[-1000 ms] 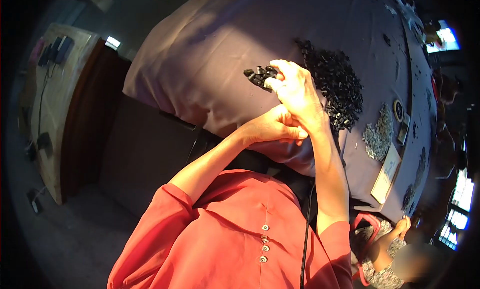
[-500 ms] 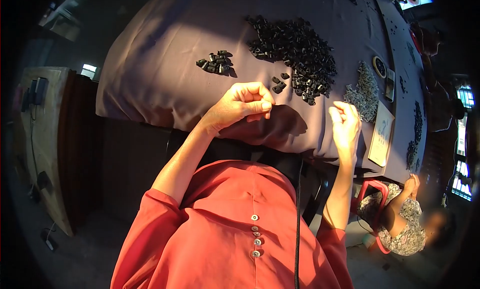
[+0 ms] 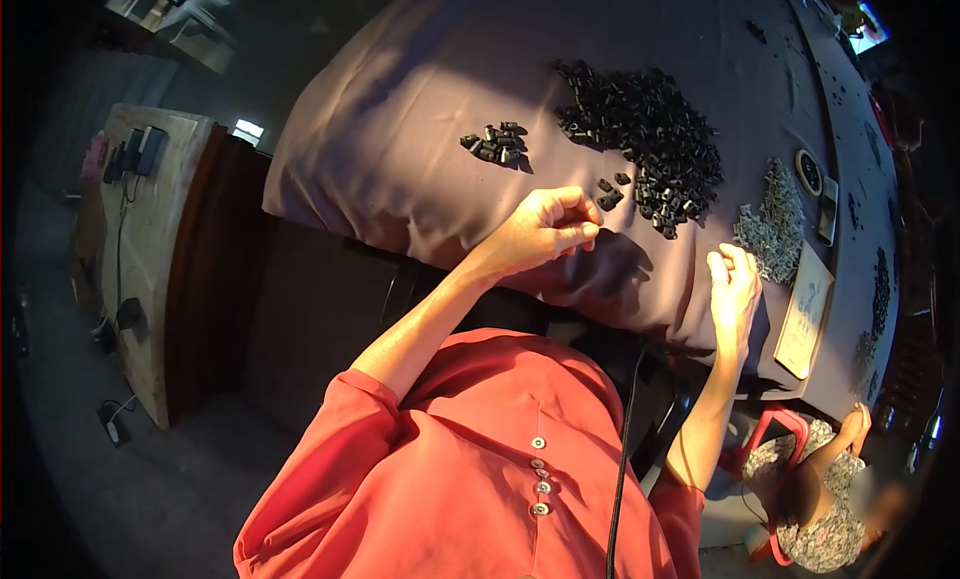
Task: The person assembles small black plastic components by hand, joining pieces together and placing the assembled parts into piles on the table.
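Centre of frame: your left hand (image 3: 555,225) over the cloth (image 3: 400,129), fingers curled, thumb close to the fingertips; can't tell whether they pinch anything. Black pieces (image 3: 645,129) heaped above and right of it, a few loose ones nearby; small black cluster (image 3: 497,145) upper left of the hand. Right of centre: your right hand (image 3: 735,284), fingers bent, thumb slightly apart, near the grey pile (image 3: 772,224).

Mauve-grey cloth (image 3: 400,129), coral-red shirt (image 3: 480,419), black pieces (image 3: 650,129), silvery-grey pile (image 3: 772,224), floral-patterned clothing (image 3: 825,529) on another person, pinkish-red chair (image 3: 790,419)
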